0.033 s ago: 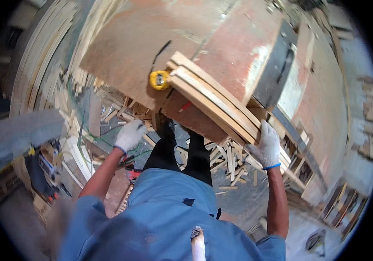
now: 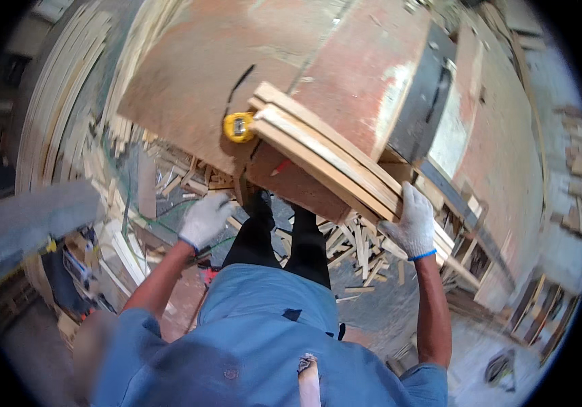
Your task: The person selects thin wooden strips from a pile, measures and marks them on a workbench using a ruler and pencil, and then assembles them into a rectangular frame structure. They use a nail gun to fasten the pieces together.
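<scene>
The wooden slats (image 2: 325, 159) lay stacked in a bundle slanting across the near corner of the counter (image 2: 250, 61), their lower ends sticking out past its edge. The right hand (image 2: 413, 224), in a white knit glove with a blue cuff, was clamped around those overhanging ends. The slats were pale, raw wood, long and flat, with rough edges, several layers deep.

Just beyond the far end of the bundle, a yellow tape measure (image 2: 238, 127) sat close to the counter's near edge, touching or nearly touching the slats. A red pencil (image 2: 279, 167) lay under the bundle on a brown board (image 2: 297, 186) jutting out below the counter's edge.

The left hand (image 2: 203, 218), gloved the same way, hung free below the counter's edge with fingers loosely curled, holding nothing. Beneath both hands the floor (image 2: 372, 298) was littered with wood offcuts (image 2: 348, 247), leaving little bare ground around the person's legs. Left of the left hand, long strips of timber (image 2: 53, 108) were stacked in a curve.
</scene>
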Available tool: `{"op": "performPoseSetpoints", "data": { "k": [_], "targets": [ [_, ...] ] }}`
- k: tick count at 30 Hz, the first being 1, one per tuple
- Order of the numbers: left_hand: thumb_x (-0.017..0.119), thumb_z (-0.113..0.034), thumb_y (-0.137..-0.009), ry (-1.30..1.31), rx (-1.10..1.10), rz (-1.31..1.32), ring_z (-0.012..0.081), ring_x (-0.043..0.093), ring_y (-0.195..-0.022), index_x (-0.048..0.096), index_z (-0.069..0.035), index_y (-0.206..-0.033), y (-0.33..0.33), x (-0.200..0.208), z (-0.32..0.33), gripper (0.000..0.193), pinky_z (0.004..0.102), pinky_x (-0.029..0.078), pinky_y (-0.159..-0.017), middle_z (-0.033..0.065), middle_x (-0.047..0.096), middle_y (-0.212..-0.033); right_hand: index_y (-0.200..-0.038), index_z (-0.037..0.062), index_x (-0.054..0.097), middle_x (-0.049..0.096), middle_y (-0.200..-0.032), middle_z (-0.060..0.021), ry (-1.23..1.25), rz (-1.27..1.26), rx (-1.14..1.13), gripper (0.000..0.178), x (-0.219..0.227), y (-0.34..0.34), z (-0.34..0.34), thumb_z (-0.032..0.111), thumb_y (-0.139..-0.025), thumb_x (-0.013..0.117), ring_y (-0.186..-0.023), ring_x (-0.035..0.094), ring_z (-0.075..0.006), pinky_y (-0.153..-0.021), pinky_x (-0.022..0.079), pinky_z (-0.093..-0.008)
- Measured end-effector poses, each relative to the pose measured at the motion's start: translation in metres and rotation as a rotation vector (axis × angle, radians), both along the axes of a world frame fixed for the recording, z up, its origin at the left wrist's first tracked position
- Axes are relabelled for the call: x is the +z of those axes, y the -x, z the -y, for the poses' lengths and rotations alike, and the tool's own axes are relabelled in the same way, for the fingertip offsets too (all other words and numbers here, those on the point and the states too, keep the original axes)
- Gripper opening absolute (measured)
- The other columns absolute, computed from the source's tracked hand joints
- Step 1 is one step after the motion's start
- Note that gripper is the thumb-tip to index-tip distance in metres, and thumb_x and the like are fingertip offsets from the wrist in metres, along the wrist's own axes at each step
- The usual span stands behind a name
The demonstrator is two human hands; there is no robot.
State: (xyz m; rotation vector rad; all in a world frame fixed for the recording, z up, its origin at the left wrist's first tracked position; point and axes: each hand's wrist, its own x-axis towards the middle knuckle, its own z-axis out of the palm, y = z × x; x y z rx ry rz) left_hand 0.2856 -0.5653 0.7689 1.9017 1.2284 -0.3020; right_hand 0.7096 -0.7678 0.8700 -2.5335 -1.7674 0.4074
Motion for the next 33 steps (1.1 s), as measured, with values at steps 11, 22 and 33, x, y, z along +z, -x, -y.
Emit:
{"op": "performPoseSetpoints", "data": {
  "k": [11,22,33],
  "targets": [
    [0.076,-0.016,-0.093,-0.340,-0.584,0.632,0.0348,0.069,-0.111,0.070,-0.010,-0.129,-0.186,0.093,0.041,0.037,0.0458,0.055,-0.098,0.0144,0.074,-0.118,-0.135,0.0015,0.053,0.060,-0.122,-0.0152,-0.171,-0.103,-0.030,0.091,-0.015,-0.011,0.015,0.038,-0.062,0.093,-0.115,0.060,-0.0342,-0.101,0.045,-0.0481],
    [0.089,-0.017,-0.070,-0.639,-0.941,0.297,0.0375,0.050,-0.135,0.054,-0.011,-0.142,-0.263,0.104,0.035,0.080,0.0579,0.035,-0.117,0.0169,0.051,-0.142,-0.138,0.0020,0.054,0.059,-0.125,-0.0122,-0.199,-0.191,-0.029,0.091,-0.023,-0.026,0.026,0.048,-0.068,0.090,-0.119,0.056,-0.0295,-0.104,0.040,-0.0456],
    [0.090,-0.021,-0.070,-0.425,-1.141,0.232,0.0370,0.057,-0.122,0.051,-0.017,-0.147,-0.302,0.101,0.000,0.086,0.0516,0.046,-0.106,0.0148,0.057,-0.128,-0.124,0.0026,0.063,0.065,-0.112,-0.0127,-0.451,-0.378,-0.280,0.058,0.000,0.007,0.057,0.031,-0.079,0.085,-0.107,0.061,-0.0316,-0.096,0.047,-0.0472]
  ]
}}
